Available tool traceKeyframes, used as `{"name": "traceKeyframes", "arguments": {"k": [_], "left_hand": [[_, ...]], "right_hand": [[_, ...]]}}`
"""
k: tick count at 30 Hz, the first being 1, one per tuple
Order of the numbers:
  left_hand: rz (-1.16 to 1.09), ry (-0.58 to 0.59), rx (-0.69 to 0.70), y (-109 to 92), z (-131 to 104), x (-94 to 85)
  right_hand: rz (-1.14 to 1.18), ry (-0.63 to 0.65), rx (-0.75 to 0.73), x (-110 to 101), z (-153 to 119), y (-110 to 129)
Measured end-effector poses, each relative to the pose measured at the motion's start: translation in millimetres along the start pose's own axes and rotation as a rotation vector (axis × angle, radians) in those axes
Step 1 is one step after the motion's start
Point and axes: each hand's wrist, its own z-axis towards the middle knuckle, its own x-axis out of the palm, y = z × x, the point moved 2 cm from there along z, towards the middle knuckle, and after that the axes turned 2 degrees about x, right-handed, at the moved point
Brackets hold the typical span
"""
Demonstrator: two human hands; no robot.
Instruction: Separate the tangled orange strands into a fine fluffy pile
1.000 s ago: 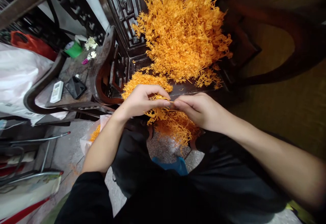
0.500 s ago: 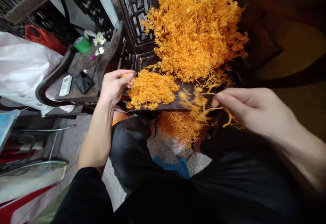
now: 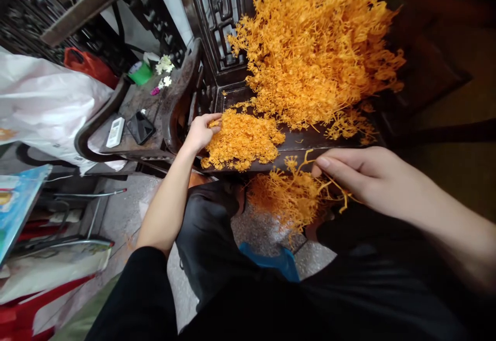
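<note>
The orange sprig (image 3: 308, 161) hangs from the right hand's (image 3: 362, 171) grip, pinched between thumb and fingers, just to the right of the small orange heap (image 3: 244, 140). At that heap's left edge, the left hand (image 3: 202, 132) touches it with bent fingers (whether they pinch anything, I can't tell). Behind the heap rises the large orange pile (image 3: 315, 54); well to its left lie a white remote (image 3: 115, 132) and a black tray (image 3: 140, 127).

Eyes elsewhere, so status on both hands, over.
Left hand at edge of small orange pile. Right hand pinching orange sprig. Large heap beyond, not blocking.
</note>
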Motion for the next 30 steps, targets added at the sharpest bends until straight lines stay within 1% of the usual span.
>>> {"name": "traceKeyframes", "arguments": {"k": [2,3,5,7,9,10,13,14,16,19,24,27,30], "left_hand": [[0.014,0.023,0.027,9,5,-1.1],[0.029,0.029,0.043,10,6,-1.6],[0.06,0.052,0.07,2,3,-0.7],[0.082,0.105,0.116,-17,-6,5.2],[0.127,0.187,0.214,-45,-21,17.2],[0.172,0.235,0.28,-61,-30,25.1],[0.311,0.4,0.505,-102,-62,50.2],[0.332,0.447,0.577,-112,-72,57.1],[0.353,0.512,0.663,-126,-86,67.0],[0.337,0.569,0.682,-135,-95,72.8],[0.176,0.642,0.701,-144,-97,71.5],[0.171,0.624,0.696,-145,-100,75.5],[0.155,0.546,0.671,-147,-104,85.9]], "right_hand": [[-0.001,0.01,-0.001,1,2,-1],[-0.002,0.015,0.004,2,2,-1],[0.001,0.026,0.01,4,2,1],[-0.024,0.029,-0.019,7,2,7],[-0.128,0.014,-0.066,11,1,14],[-0.212,-0.013,-0.076,14,1,18],[-0.503,-0.156,-0.037,22,2,30],[-0.585,-0.194,-0.027,25,3,33],[-0.703,-0.215,-0.04,29,3,38],[-0.757,-0.186,-0.11,30,2,42],[-0.76,-0.224,-0.222,24,-4,40],[-0.774,-0.247,-0.224,22,-6,38],[-0.774,-0.268,-0.155,23,-8,38]]}}
